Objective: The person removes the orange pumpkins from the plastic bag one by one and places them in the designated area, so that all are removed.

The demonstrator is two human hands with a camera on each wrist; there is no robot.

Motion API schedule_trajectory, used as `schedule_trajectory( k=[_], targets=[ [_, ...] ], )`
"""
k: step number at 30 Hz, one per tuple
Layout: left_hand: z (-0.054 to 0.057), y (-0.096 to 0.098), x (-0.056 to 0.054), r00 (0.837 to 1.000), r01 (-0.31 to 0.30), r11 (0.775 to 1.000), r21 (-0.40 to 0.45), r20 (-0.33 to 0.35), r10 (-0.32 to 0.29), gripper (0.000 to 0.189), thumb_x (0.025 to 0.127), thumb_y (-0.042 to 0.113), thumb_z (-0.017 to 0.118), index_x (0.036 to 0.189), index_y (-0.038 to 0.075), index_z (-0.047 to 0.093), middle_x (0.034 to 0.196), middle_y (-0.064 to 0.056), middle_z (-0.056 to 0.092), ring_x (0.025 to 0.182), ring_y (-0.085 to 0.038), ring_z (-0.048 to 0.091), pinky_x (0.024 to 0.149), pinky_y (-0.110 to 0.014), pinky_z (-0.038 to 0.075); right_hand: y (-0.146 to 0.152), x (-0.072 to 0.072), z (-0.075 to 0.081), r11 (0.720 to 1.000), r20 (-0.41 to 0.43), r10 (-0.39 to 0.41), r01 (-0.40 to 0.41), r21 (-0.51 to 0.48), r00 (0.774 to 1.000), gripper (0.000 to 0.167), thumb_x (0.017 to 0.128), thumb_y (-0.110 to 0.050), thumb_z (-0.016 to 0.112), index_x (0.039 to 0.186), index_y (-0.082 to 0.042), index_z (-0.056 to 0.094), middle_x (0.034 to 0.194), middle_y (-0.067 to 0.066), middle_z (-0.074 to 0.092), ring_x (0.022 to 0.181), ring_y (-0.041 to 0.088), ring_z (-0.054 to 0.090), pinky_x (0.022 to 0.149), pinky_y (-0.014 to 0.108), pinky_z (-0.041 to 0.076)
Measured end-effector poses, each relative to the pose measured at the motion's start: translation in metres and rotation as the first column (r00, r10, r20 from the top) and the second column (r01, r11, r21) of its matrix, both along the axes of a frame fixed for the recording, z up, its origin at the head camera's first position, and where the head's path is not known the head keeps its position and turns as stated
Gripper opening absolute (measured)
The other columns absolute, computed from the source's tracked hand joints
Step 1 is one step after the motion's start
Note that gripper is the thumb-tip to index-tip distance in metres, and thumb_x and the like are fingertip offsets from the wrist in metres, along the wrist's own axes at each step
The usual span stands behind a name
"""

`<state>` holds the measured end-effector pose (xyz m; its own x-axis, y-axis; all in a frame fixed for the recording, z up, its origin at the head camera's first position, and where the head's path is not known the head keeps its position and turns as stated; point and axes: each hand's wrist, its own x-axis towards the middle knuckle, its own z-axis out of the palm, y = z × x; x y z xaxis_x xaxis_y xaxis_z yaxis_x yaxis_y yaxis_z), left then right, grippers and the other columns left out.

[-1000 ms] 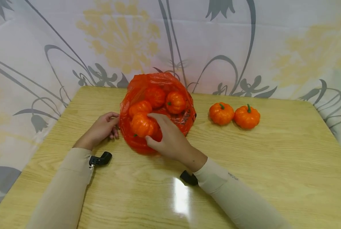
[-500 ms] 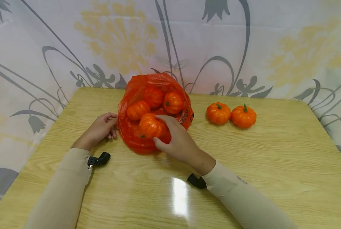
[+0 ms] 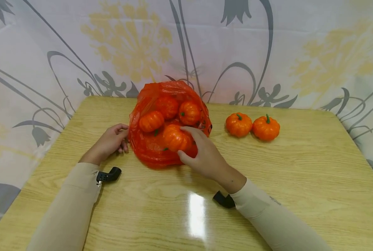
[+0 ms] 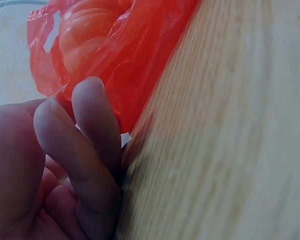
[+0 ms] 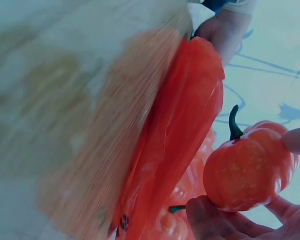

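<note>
An open red plastic bag [image 3: 148, 157] stands on the table with several small orange pumpkins inside, one of them a pumpkin [image 3: 151, 121] at its left. My left hand [image 3: 111, 141] is at the bag's left edge, pinching the plastic, with the other fingers curled near the tabletop. My right hand [image 3: 205, 153] grips a pumpkin [image 3: 175, 138] between thumb and fingers over the bag's mouth. In the right wrist view this pumpkin [image 5: 250, 167] shows its green stem, with the bag's side [image 5: 185, 110] beyond it.
Two more pumpkins, a left one [image 3: 239, 124] and a right one [image 3: 266, 128], sit side by side on the wooden table [image 3: 299, 174] right of the bag. A patterned curtain [image 3: 220, 45] hangs behind the table's back edge.
My right hand has moved to the right with its pumpkin, away from the pumpkin at the bag's left. My left hand has stayed at the bag's edge.
</note>
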<state>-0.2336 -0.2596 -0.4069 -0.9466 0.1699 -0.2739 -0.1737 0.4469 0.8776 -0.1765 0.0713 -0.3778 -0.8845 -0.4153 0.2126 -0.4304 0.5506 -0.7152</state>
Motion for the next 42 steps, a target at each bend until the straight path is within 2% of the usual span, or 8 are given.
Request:
schedule_trajectory(
  k=[12, 42],
  targets=[
    [-0.001, 0.001, -0.001, 1.0, -0.004, 1.0, -0.008, -0.01, 0.004, 0.043, 0.109, 0.03, 0.038, 0.136, -0.003, 0.041, 0.067, -0.001, 0.059, 0.053, -0.009, 0.057, 0.049, -0.023, 0.05, 0.02, -0.002, -0.002, 1.0, -0.054, 0.008, -0.008, 0.0, 0.999, 0.063, 0.089, -0.027, 0.071, 0.145, -0.014, 0.045, 0.148, 0.008, 0.047, 0.138, 0.029, 0.046, 0.115, 0.051, 0.04],
    [-0.001, 0.0, -0.001, 1.0, -0.001, 1.0, -0.016, -0.005, 0.0, 0.045, 0.109, 0.032, 0.039, 0.138, -0.002, 0.041, 0.063, 0.0, 0.059, 0.051, -0.009, 0.056, 0.049, -0.022, 0.05, 0.021, -0.002, -0.001, 0.999, -0.051, 0.036, -0.035, 0.036, 0.998, 0.063, 0.091, -0.03, 0.071, 0.145, -0.012, 0.045, 0.148, 0.009, 0.048, 0.14, 0.029, 0.045, 0.115, 0.051, 0.039]
  ],
)
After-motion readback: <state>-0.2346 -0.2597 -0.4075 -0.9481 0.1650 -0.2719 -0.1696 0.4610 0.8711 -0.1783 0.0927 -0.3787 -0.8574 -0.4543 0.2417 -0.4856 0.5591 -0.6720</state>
